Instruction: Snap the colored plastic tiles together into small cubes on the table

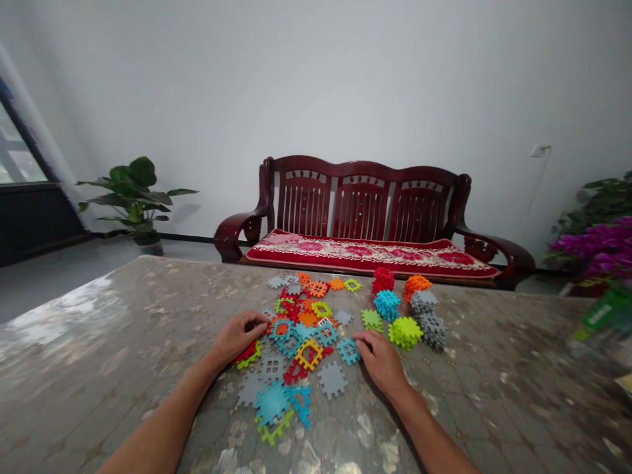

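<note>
Left hand (241, 337), right hand (379, 359), one yellow tile (300, 357), one red stack (383, 282)

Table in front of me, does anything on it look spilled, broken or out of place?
Nothing looks spilled or visibly broken. The loose tiles lie jumbled and overlapping, untidy next to the stacks grouped by color on the right. One green tile lies apart, just left of those stacks. Otherwise, nothing stands out.
</note>
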`<action>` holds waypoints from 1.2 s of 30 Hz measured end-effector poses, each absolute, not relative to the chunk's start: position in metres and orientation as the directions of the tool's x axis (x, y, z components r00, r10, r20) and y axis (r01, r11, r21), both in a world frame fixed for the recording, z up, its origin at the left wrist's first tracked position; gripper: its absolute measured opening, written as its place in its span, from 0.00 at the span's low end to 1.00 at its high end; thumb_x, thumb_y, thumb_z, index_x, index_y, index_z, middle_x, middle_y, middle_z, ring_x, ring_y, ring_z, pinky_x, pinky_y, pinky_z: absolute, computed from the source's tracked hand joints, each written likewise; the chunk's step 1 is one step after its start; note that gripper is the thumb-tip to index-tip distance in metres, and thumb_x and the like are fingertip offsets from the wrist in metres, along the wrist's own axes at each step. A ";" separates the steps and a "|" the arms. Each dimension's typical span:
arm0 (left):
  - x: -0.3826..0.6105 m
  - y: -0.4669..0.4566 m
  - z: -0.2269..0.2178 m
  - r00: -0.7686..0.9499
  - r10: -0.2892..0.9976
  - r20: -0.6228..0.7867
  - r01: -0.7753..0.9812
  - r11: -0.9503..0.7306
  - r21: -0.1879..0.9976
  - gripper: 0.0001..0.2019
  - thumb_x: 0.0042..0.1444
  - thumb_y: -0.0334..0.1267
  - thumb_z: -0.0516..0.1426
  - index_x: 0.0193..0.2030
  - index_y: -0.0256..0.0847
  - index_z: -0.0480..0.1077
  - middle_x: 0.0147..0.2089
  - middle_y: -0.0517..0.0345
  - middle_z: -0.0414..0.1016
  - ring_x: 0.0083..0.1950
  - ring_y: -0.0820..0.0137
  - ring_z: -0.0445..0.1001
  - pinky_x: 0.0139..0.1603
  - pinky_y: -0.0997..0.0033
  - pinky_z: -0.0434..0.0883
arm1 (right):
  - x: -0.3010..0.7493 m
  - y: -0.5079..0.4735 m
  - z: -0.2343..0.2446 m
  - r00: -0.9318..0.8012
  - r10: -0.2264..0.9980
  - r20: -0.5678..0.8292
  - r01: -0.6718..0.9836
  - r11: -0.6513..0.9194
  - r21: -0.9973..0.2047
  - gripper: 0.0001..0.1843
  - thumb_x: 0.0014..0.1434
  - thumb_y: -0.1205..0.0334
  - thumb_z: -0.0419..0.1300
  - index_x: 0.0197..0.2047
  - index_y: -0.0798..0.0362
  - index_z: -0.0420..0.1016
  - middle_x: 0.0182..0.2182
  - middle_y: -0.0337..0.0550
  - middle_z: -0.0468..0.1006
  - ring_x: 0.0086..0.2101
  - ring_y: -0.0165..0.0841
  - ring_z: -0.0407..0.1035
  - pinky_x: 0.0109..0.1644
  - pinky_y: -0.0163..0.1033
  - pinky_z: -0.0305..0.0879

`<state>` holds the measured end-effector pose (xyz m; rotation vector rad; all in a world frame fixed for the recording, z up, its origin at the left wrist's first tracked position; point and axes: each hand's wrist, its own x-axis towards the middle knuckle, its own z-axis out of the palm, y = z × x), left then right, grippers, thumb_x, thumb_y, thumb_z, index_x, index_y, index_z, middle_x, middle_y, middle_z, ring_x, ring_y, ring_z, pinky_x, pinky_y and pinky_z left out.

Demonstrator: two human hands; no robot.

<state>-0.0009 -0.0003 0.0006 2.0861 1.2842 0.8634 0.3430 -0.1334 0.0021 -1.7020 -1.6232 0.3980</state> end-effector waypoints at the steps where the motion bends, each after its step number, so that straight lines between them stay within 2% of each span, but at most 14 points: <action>1: -0.001 0.000 0.001 0.349 0.906 0.240 0.557 -0.407 0.724 0.17 0.52 0.52 0.58 0.37 0.42 0.79 0.39 0.52 0.83 0.43 0.61 0.79 0.48 0.63 0.74 | 0.343 -0.133 0.002 0.161 0.952 0.260 0.719 0.067 -0.692 0.16 0.62 0.61 0.52 0.43 0.48 0.81 0.42 0.43 0.80 0.45 0.37 0.73 0.52 0.41 0.66; 7: 0.000 0.000 0.002 0.372 0.900 0.229 0.559 -0.414 0.718 0.16 0.53 0.51 0.58 0.37 0.42 0.79 0.40 0.52 0.82 0.43 0.61 0.79 0.48 0.63 0.74 | 0.346 -0.128 -0.001 0.166 0.956 0.241 0.683 0.065 -0.727 0.16 0.62 0.59 0.51 0.42 0.49 0.81 0.41 0.43 0.81 0.44 0.37 0.73 0.51 0.41 0.66; 27: 0.000 0.001 0.002 0.359 0.909 0.213 0.580 -0.396 0.712 0.19 0.53 0.55 0.57 0.36 0.42 0.79 0.38 0.53 0.82 0.41 0.60 0.78 0.45 0.64 0.74 | 0.347 -0.127 -0.003 0.176 0.954 0.245 0.674 0.065 -0.736 0.15 0.59 0.62 0.52 0.40 0.48 0.80 0.40 0.41 0.81 0.42 0.37 0.74 0.49 0.39 0.66; 36: 0.000 0.002 0.002 0.375 0.903 0.211 0.588 -0.408 0.699 0.17 0.54 0.52 0.57 0.37 0.42 0.79 0.39 0.53 0.82 0.42 0.60 0.78 0.46 0.64 0.74 | 0.346 -0.127 -0.002 0.173 0.957 0.232 0.661 0.062 -0.748 0.15 0.59 0.60 0.52 0.39 0.48 0.80 0.39 0.42 0.81 0.42 0.37 0.74 0.49 0.40 0.66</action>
